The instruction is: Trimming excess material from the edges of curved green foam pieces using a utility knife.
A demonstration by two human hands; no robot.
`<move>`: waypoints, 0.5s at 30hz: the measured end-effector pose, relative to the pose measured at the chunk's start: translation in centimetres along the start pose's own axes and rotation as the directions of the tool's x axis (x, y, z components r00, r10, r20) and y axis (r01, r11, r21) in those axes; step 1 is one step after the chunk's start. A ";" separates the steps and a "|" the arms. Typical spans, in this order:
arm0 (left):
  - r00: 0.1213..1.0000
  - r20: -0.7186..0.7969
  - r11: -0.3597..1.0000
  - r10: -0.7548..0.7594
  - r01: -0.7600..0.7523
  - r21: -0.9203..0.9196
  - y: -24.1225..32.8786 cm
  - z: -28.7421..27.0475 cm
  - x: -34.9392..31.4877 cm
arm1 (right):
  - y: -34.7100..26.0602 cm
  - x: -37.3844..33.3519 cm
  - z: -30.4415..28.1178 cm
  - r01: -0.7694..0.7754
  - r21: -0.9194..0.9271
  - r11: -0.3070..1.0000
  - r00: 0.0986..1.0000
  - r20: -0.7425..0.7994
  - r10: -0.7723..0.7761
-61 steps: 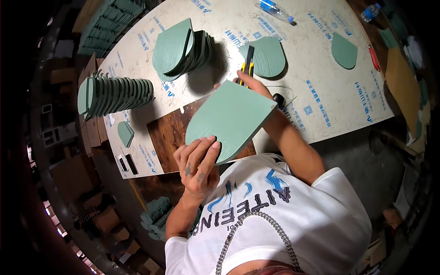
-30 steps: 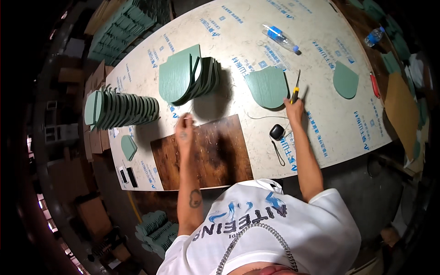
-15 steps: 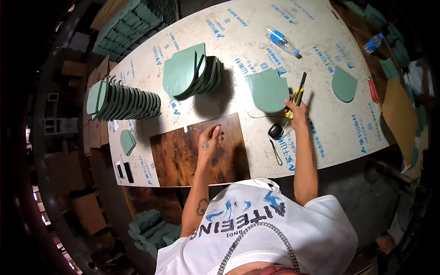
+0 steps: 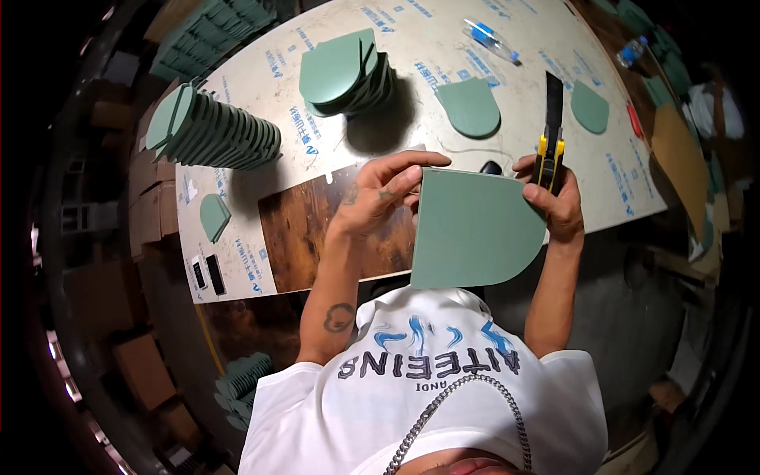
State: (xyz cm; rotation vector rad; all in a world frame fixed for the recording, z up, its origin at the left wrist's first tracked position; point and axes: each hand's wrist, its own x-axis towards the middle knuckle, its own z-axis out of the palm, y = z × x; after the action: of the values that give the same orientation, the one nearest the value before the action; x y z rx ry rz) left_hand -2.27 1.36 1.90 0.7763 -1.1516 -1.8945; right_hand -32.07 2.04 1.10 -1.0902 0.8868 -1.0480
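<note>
I see left hand [image 4: 375, 194], empty earlier, pinching a round-ended green panel [image 4: 475, 229] mid-frame; right hand [image 4: 562, 207] pinches it and cutter [image 4: 551, 131].

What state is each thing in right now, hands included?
Green panel: held up in both hands.
Utility knife: blade out, pointing away from the body.
Left hand: closed on the panel's upper left corner.
Right hand: gripping the knife and the panel's right edge.
Left bottle: lying on its side, capped.
Left stack: unevenly aligned.
Middle stack: also uneven.
</note>
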 end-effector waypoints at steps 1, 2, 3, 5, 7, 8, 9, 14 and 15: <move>1.000 0.007 1.000 -0.027 0.027 -0.006 0.6 -0.2 -1.4 | 0.1 -0.8 1.2 0.016 -0.025 1.000 1.000 -0.026 -0.016; 0.999 0.029 0.999 -0.038 0.038 -0.018 0.8 -0.3 -2.6 | 0.4 -1.7 2.3 0.026 -0.051 0.998 0.998 -0.056 -0.029; 0.998 0.040 0.995 -0.057 0.054 0.080 0.9 -0.5 -3.8 | 0.4 -2.5 3.7 -0.001 -0.031 1.000 0.998 -0.060 -0.001; 0.988 0.039 0.951 -0.150 0.133 0.278 1.2 -1.1 -6.2 | 0.6 -4.2 6.7 -0.028 -0.001 1.000 0.996 -0.080 0.028; 0.975 0.096 0.942 -0.200 0.164 0.294 1.2 -1.8 -8.4 | 1.5 -5.7 9.2 -0.014 0.025 1.000 0.995 -0.100 0.017; 0.962 0.130 0.928 -0.240 0.189 0.321 1.2 -2.2 -9.6 | 2.0 -6.4 10.5 -0.007 0.017 1.000 0.993 -0.122 0.009; 0.967 0.127 0.932 -0.220 0.170 0.320 1.3 -2.5 -10.8 | 2.5 -7.1 11.9 0.004 0.090 0.996 0.985 -0.174 0.011; 0.982 -0.032 0.953 -0.184 0.186 0.241 -0.8 -5.3 -15.8 | 5.9 -11.9 15.7 0.019 0.078 0.997 0.973 -0.232 -0.001; 0.982 -0.074 0.961 -0.174 0.186 0.207 -0.8 -5.5 -16.1 | 6.6 -12.6 16.0 -0.014 0.088 0.996 0.977 -0.210 0.032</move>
State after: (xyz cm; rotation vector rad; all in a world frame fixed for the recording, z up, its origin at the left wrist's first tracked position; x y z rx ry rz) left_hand 10.21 12.84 0.57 1.0771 -1.3023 -1.9020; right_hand -19.09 19.03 -0.72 -0.9058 1.0110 -1.1875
